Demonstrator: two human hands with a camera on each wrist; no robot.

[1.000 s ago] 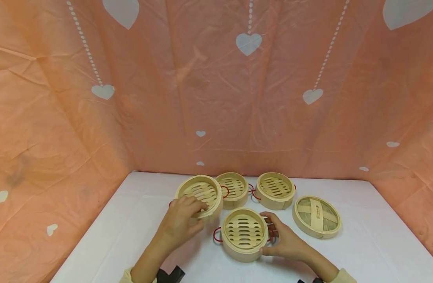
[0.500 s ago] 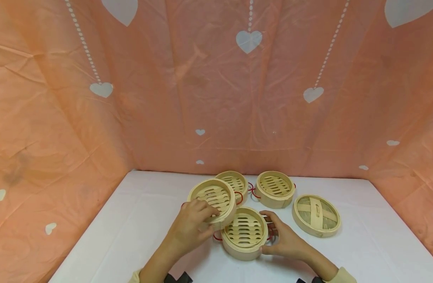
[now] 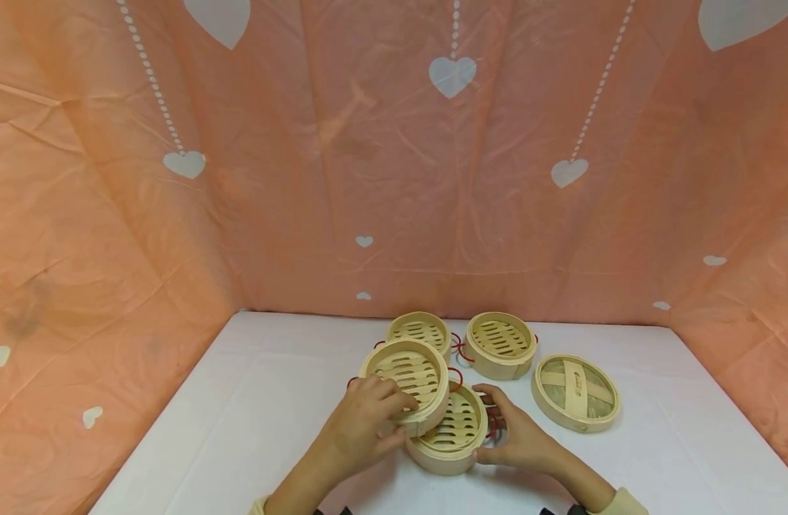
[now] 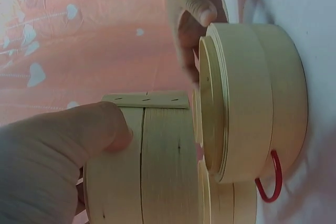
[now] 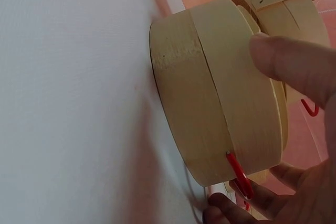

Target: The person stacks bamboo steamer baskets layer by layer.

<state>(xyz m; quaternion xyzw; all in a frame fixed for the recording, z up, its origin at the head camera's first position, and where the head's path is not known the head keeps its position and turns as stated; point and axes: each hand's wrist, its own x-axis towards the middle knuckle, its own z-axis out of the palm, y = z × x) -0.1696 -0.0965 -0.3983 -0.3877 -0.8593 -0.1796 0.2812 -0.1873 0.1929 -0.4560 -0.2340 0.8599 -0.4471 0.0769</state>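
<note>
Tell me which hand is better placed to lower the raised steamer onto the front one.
Probably the left hand: it grips the raised steamer, which hangs partly over the front steamer. The right hand holds the front steamer's side.

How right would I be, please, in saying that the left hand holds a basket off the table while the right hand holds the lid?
Not quite: the right hand holds a second basket, not the lid, as the head view shows. The left hand does hold the first basket off the table.
</note>
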